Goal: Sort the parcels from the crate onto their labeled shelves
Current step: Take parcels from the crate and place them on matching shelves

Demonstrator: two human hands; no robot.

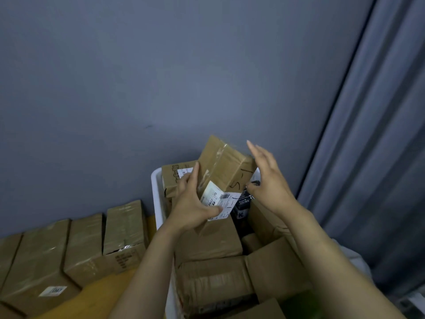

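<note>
A small brown cardboard parcel (224,165) with clear tape, a white shipping label and handwritten marks is tilted up above the white crate (158,199). My left hand (193,208) grips its lower left side, thumb across the label. Just to the parcel's right is my right hand (269,180), fingers straight and spread; whether it touches the parcel I cannot tell. The crate is packed with several more brown parcels (211,245) and a dark box (241,203).
A row of taped brown boxes (89,247) stands to the left on an orange-brown surface (108,291), against a grey-blue wall. A grey curtain (379,134) hangs at the right. An opened carton (278,270) sits in the crate's near right part.
</note>
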